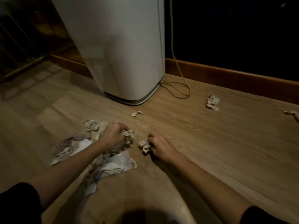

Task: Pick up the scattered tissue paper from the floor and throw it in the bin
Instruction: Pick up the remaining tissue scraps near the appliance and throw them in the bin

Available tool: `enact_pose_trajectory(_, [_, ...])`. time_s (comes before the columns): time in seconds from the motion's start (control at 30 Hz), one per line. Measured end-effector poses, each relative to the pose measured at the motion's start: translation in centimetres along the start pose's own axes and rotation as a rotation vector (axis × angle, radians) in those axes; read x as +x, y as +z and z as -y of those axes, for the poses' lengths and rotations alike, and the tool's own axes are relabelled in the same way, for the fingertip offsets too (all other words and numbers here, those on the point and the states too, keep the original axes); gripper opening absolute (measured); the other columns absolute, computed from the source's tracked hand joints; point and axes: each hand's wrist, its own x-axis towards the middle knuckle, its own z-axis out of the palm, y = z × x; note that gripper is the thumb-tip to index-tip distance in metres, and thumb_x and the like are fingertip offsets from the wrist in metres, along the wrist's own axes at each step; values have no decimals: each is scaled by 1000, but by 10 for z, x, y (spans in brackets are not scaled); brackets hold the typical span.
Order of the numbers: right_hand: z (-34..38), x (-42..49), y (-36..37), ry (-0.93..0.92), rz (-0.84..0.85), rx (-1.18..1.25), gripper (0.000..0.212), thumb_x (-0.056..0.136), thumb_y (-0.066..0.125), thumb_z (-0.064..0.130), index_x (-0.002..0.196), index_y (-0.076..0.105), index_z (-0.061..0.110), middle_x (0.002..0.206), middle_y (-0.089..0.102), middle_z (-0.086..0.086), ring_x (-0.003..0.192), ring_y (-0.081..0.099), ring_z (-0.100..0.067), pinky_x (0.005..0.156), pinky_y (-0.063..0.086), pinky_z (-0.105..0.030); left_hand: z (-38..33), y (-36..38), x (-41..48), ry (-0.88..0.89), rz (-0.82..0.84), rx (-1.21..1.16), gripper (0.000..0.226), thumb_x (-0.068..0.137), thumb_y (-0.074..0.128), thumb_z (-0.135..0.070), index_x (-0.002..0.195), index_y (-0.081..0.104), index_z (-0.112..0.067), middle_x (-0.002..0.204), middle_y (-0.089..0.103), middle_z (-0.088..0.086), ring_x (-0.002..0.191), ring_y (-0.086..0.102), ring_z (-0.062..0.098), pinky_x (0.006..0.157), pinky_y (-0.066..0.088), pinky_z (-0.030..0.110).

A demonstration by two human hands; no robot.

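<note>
I see my left hand (113,135) and right hand (159,146) each clenching crumpled white tissue paper (127,135); 3 scraps lie farther off, no bin visible.

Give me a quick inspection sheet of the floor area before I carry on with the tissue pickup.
Surface: wooden floor, dimly lit, skirting board along the dark wall.
Job's things: tissue pile under and beside the left forearm; small scrap near the white unit; crumpled wad far right; another piece at the right edge. No bin identifiable.
Clutter: nothing seen beyond the tissue.
Hands: left hand closed on a tissue clump; right hand closed on a smaller tissue bit; both low at the floor.
Cables: cord hangs down the wall and loops on the floor behind the white unit.
Surroundings: metal rack at left, blurred.
</note>
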Motion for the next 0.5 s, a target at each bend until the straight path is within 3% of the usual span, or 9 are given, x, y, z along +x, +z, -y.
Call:
enact_pose_trajectory(0.07, [4,1,18,-22,54,-13,33,87,48,6,118,57,5,131,51,-9,121,46,-28,100,40,-38,0,-7,-19,36,92,50,37,69,68,-1,106,69,-6,112,69,14,106,63,27,89,47,28])
enact_pose_trajectory(0.1, [4,0,25,-35,48,-17,31,86,47,5,115,57,7,128,52,-10,119,46,-29,99,40,-40,-1,-8,-28,59,142,63,38,69,68,-2,106,69,-7,112,69,14,106,63,27,89,47,28])
enact_pose_trajectory(0.2, [7,-1,28,-35,-1,8,10,77,50,-1,78,56,7,89,60,-16,87,53,-32,71,35,-31,-5,0,-58,148,336,113,42,72,67,-10,114,63,-12,117,64,13,109,57,28,90,44,30])
enact_pose_trajectory(0.27, [5,0,19,32,-15,101,10,75,54,-2,72,55,7,78,58,-12,79,53,-29,63,24,-24,-8,16,-77,239,441,179,49,78,63,-18,126,53,-24,124,55,10,111,50,30,91,41,36])
enact_pose_trajectory(0.37, [-6,-5,-6,180,30,196,17,76,63,4,67,56,16,69,53,-4,72,52,-20,60,29,-26,-6,37,-92,310,407,322,51,86,51,-12,133,43,-32,138,43,11,116,39,34,92,38,43])
enact_pose_trajectory(0.43, [-9,-22,-23,231,41,242,20,75,67,7,64,57,20,67,54,0,66,49,-15,59,35,-30,-3,40,-88,284,344,268,43,87,52,-11,128,51,-24,135,47,10,116,39,32,92,38,43])
enact_pose_trajectory(0.5, [-4,-46,-29,236,15,242,15,77,67,9,68,60,20,68,55,4,62,49,-7,57,37,-23,-1,39,-78,259,303,215,36,84,53,-7,119,58,-13,124,55,13,111,44,33,89,38,39])
